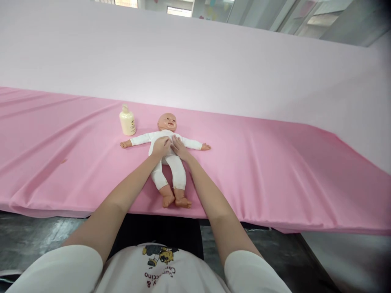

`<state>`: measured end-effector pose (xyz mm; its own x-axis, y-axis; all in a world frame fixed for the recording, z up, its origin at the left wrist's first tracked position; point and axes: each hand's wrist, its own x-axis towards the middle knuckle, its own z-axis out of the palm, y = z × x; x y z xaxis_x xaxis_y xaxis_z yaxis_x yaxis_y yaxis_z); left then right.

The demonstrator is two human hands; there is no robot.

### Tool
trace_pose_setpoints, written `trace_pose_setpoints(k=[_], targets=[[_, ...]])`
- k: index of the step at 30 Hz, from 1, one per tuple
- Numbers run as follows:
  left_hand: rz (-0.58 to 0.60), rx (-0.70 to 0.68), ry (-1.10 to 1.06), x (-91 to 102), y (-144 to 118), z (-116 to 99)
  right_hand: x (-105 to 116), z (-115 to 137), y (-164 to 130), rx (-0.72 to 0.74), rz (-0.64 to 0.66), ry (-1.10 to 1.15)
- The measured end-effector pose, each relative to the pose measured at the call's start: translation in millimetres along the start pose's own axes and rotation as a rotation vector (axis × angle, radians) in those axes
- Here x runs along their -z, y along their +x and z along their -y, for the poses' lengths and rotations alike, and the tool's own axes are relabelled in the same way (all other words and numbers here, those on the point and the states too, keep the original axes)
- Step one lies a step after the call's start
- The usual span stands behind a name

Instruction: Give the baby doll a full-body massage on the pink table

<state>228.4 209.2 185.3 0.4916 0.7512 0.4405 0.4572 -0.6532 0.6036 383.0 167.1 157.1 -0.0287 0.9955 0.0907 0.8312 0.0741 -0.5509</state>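
A baby doll (166, 122) in a white bodysuit lies on its back on the pink sheet (275, 171), arms spread, feet toward me. My left hand (160, 146) rests on the doll's chest with its fingers curled on the white fabric. My right hand (179, 147) lies beside it on the doll's belly, fingers flat and together. Whether either hand pinches the cloth cannot be made out. A small cream lotion bottle (127, 121) stands upright just left of the doll's head.
The pink sheet covers a long table that runs across the view, its front edge (275, 221) near my body. A pale pink wall (214, 65) rises behind it. Dark floor (36, 236) shows below the edge.
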Motion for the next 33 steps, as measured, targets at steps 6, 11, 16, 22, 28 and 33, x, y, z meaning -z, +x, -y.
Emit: trace_pose_setpoints(k=[6, 11, 16, 22, 28, 33], targets=[[0.077, 0.157, 0.276, -4.0, 6, 8, 4, 24, -30, -0.067, 0.055, -0.024], [0.108, 0.219, 0.366, -6.5, 6, 7, 9, 56, -46, -0.109, 0.14, -0.169], [0.137, 0.245, 0.346, -2.2, 8, 9, 0, 84, -44, -0.085, 0.115, -0.266], [0.204, 0.178, 0.275, 5.8, 6, 29, 1, 70, -14, 0.109, 0.167, -0.293], [0.195, -0.005, 0.233, 6.5, 1, 55, 11, 42, 3, 0.195, 0.086, -0.15], [0.226, 0.063, 0.165, 8.0, 3, 51, 8, 36, 10, 0.104, 0.009, -0.107]])
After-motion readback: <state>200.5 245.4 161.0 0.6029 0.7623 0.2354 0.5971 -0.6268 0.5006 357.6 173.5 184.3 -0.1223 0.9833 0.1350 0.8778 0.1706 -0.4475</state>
